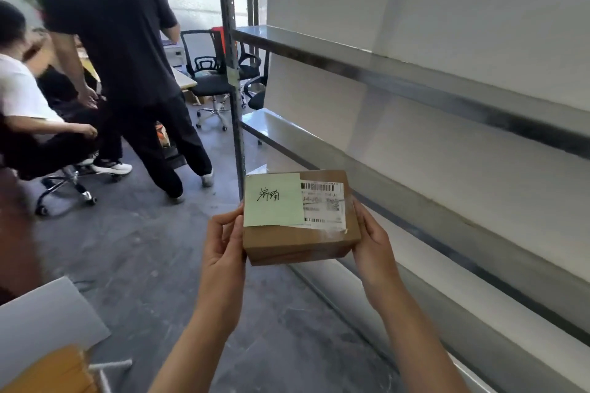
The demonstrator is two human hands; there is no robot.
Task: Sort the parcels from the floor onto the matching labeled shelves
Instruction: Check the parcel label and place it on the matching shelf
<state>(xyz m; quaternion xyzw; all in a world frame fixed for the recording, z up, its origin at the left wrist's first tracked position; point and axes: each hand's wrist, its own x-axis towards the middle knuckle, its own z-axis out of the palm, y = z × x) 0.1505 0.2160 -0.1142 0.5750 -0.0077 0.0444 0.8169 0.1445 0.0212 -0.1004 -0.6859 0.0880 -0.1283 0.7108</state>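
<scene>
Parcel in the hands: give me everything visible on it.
The parcel is a small, flat rectangular box of brown cardboard, closed. A pale green note with dark handwriting covers the left of its top, overlapping a white shipping label with barcodes, print too blurred to read. It is held roughly level in the air beside the metal shelving, apparently clear of the shelves. The left hand grips its left end, the right hand its right end.

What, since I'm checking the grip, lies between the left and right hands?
In the head view, a brown cardboard parcel with a green note and white label fills the gap; left hand and right hand hold its ends.
</scene>
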